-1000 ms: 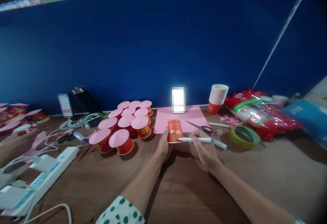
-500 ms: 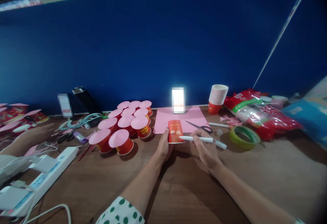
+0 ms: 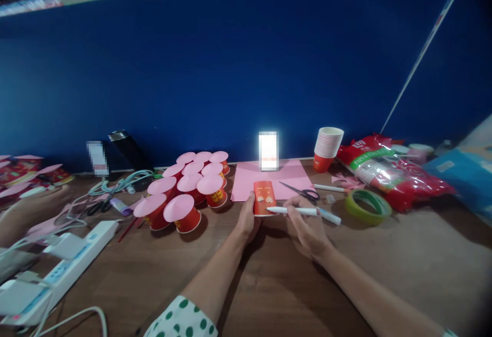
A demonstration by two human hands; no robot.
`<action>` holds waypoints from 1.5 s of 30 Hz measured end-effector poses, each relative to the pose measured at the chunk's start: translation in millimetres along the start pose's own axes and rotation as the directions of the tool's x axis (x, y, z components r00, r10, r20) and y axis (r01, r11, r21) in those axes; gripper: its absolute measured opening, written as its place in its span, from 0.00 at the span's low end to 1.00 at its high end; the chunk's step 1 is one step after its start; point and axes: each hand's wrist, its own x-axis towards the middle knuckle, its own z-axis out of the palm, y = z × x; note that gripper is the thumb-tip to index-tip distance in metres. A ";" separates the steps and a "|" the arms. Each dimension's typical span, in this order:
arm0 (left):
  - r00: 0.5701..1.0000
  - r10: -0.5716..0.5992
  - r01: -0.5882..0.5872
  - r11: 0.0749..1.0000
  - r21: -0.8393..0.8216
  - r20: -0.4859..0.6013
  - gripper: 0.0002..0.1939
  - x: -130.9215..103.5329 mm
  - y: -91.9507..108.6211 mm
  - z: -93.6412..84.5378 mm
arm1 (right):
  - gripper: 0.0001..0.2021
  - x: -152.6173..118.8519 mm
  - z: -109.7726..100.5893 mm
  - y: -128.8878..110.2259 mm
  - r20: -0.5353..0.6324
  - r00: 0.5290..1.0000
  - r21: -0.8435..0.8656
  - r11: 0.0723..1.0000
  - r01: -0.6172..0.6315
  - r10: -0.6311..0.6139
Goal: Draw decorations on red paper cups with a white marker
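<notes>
My left hand (image 3: 246,222) is closed around the left side of a red paper cup (image 3: 264,193), which is turned upside down with its white rim toward me. Two small pale shapes show on the cup's side. In my right hand (image 3: 305,229) is a white marker pen (image 3: 295,210), its tip at the cup's lower right; whether it touches cannot be made out. Behind the cup lie pink paper sheets (image 3: 244,181). Dark-handled scissors (image 3: 307,193) rest at the sheets' right edge, close to my right hand.
Several upturned red cups topped with pink discs (image 3: 182,209) stand left. Right are a cup stack (image 3: 327,147), green tape (image 3: 355,209) and a red plastic bag (image 3: 392,173). A lit phone (image 3: 268,151) stands behind. At far left are a power strip (image 3: 63,268) and another person's hand (image 3: 49,201).
The pen tip has shifted slightly left across the cup, along with my right hand. My left hand and the cup stay nearly in place. The other person's hand at far left has moved a little left.
</notes>
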 end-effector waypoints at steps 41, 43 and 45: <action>1.000 0.009 -0.008 0.999 0.054 -0.020 0.21 2.1 -3.4 -3.3 | 0.09 0.2 1.5 -1.2 0.048 0.999 0.007 1.000 0.023 -0.023; 1.000 0.002 0.000 0.998 0.059 -0.028 0.21 1.4 -2.9 -2.2 | 0.09 0.1 1.3 -1.1 0.031 0.999 0.016 1.000 0.013 -0.013; 1.000 -0.001 0.003 0.998 0.067 -0.023 0.21 0.5 -2.3 -1.1 | 0.08 0.0 1.0 -0.2 0.015 1.000 0.018 1.000 0.012 -0.012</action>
